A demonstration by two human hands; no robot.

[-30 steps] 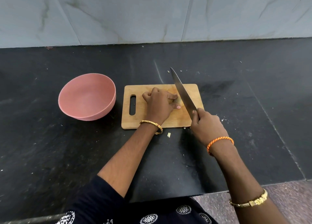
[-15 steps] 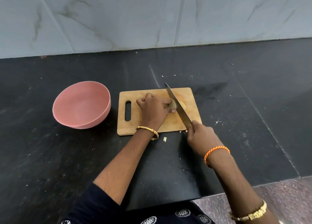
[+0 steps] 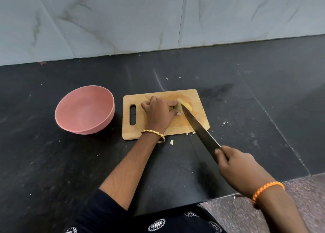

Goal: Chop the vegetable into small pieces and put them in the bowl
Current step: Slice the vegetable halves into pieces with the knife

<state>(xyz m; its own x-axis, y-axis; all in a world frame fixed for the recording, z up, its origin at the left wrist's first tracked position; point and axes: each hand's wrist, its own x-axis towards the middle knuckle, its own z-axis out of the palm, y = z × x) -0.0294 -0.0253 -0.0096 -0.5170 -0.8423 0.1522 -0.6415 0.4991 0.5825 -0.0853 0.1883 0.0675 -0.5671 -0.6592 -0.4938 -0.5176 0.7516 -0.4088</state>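
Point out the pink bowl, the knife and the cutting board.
pink bowl (image 3: 84,109): head view, on its inner wall.
knife (image 3: 200,130): head view, mid-blade, held by the right hand (image 3: 241,171).
cutting board (image 3: 200,116): head view, bare wood right of the blade.

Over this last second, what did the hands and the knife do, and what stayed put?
The knife came down from its raised slant and slid back toward the person, so its tip now meets the vegetable. The right hand drew back off the cutting board with it, same grip. The left hand stayed clamped on the vegetable. The pink bowl stayed beside the board.
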